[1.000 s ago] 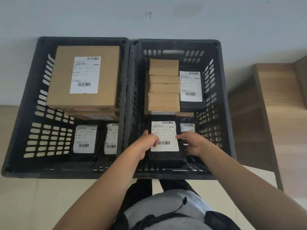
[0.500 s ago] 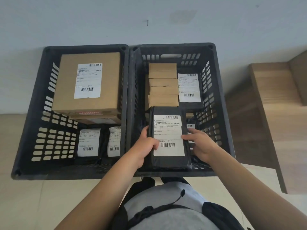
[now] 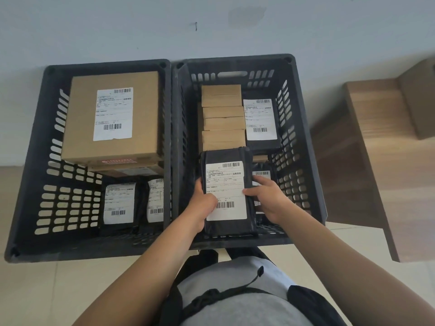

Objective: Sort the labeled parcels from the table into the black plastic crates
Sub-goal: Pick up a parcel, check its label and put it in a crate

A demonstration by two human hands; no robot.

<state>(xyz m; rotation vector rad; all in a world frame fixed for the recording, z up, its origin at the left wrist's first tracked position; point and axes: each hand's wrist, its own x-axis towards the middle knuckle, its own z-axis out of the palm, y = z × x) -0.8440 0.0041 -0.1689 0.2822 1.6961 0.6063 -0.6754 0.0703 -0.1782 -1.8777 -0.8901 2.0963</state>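
Parcel [image 3: 227,191] in black plastic wrap, flat and rectangular, sits over the near half of the right crate [image 3: 303,128], its long axis running near to far and its white label facing up with the barcode at the near end. The left hand [image 3: 202,205] grips its left edge with the thumb on the label; the right hand [image 3: 266,196] holds the right edge, fingers curled round it and thumb on the label. Compared with a second ago, the parcel is higher and nearer the crate's rim, and now hides part of the brown cardboard boxes [image 3: 223,116] stacked at the far left of that crate. Both crates are black slotted plastic. The left crate [image 3: 35,161] holds a large cardboard box [image 3: 113,116] with a label, and two black-wrapped labelled parcels [image 3: 131,203] near it.
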